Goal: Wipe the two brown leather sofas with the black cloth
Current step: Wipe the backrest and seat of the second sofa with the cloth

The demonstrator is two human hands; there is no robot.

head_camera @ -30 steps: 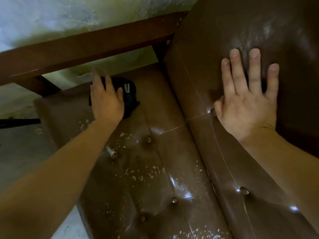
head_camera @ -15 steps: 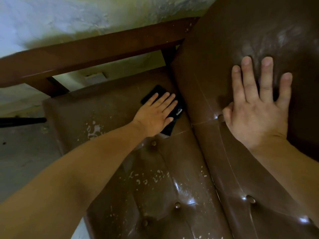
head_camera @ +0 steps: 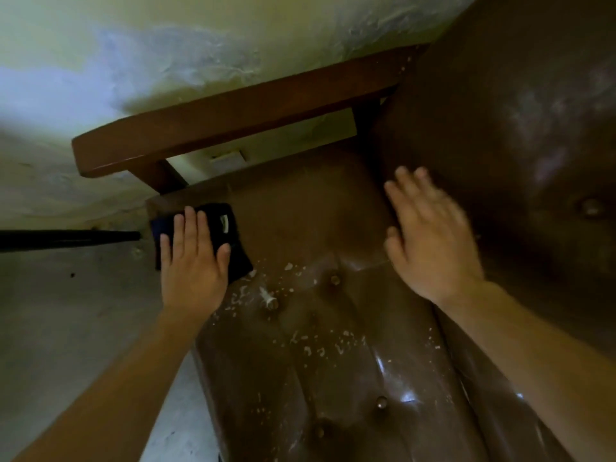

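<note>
Left hand, flat and open, presses black cloth onto sofa seat; right hand, open, blurred, near backrest.

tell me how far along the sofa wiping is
Early on. In hand: the left hand presses the black cloth flat at the seat cushion's front edge. Left: white flecks dot the seat, and the backrest looks smudged. Only one sofa shows.
</note>
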